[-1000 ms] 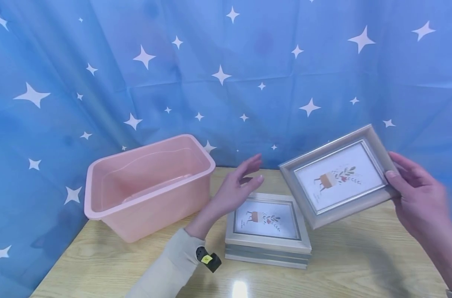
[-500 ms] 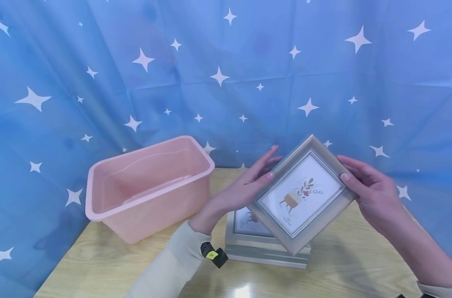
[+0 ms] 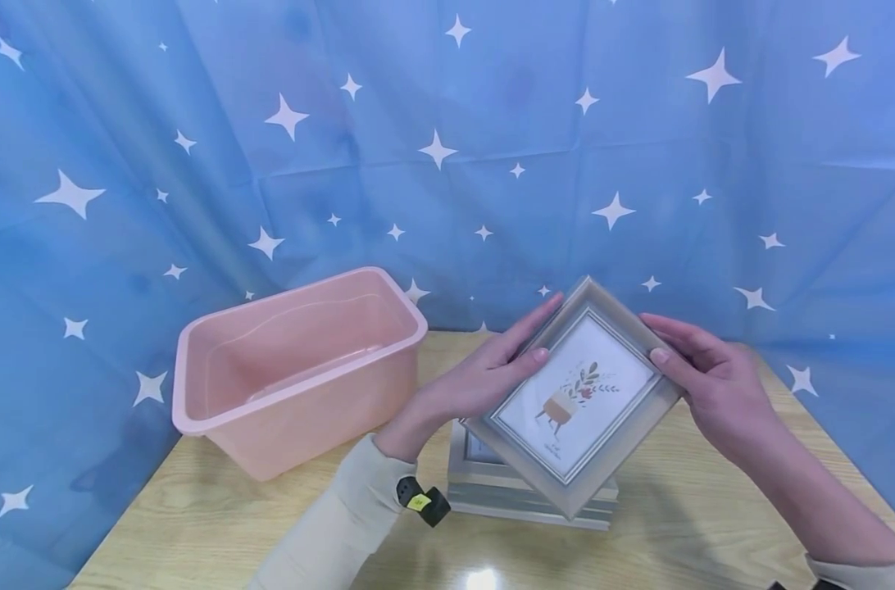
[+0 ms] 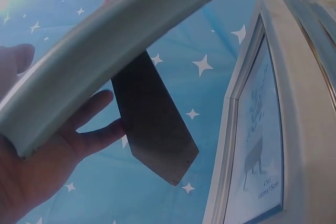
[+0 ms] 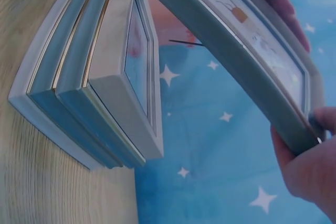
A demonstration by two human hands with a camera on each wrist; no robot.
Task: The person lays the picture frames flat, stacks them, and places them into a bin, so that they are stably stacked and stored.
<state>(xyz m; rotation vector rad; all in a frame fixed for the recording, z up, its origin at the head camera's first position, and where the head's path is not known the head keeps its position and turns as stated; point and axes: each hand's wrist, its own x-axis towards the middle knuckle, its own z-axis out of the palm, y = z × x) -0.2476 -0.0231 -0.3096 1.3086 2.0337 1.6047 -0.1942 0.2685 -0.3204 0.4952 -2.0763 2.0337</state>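
Note:
A silver-grey picture frame [image 3: 576, 401] with a plant drawing hangs tilted, corner down, over a stack of picture frames [image 3: 532, 501]. My left hand [image 3: 484, 377] holds its left edge, thumb on the front and fingers behind. At the opposite edge my right hand [image 3: 713, 381] grips it, thumb on the front face. In the left wrist view the dark stand [image 4: 155, 124] sticks out from its back, with left fingertips right at it. The top frame of the stack [image 5: 118, 61] is cream, with blue-grey frames beneath it in the right wrist view.
A pink plastic bin [image 3: 315, 414] stands at the left of the wooden table [image 3: 683, 524], its inside visible from above. Behind the table hangs a blue curtain [image 3: 529, 106] with white stars. A black band [image 3: 423, 501] is on the left wrist.
The picture frame has moved left over the stack and turned to a corner-down tilt. My left hand has taken hold of its left edge; my right hand has moved left with it.

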